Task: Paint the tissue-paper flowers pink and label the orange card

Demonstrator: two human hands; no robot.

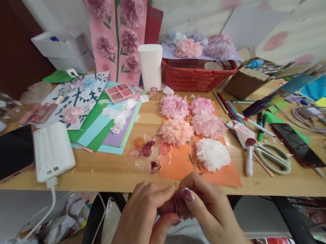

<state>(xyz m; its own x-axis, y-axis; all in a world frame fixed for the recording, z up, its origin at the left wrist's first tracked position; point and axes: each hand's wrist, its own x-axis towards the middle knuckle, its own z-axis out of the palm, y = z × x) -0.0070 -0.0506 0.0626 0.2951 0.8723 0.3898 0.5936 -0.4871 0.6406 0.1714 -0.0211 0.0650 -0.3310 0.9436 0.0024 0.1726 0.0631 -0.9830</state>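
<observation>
Close to my body, just below the table's front edge, my left hand (145,211) and my right hand (208,202) meet around a small mauve cylindrical container (169,206). A ridge rings its middle; fingers hide much of it. Both hands are closed on it, the left at its left end and the right at its right end. Beyond them, paper flowers in pink, peach (177,131) and white (213,154) lie on orange paper (175,169). Small clear round pots (147,150), some with red or orange colour in them, sit left of the flowers.
A red basket (196,77) and a white cup (151,67) stand at the back. Coloured paper sheets (94,135), a power bank (54,151) and a phone (14,153) lie left. Scissors (273,159), a makeup brush (249,155) and another phone (297,142) lie right.
</observation>
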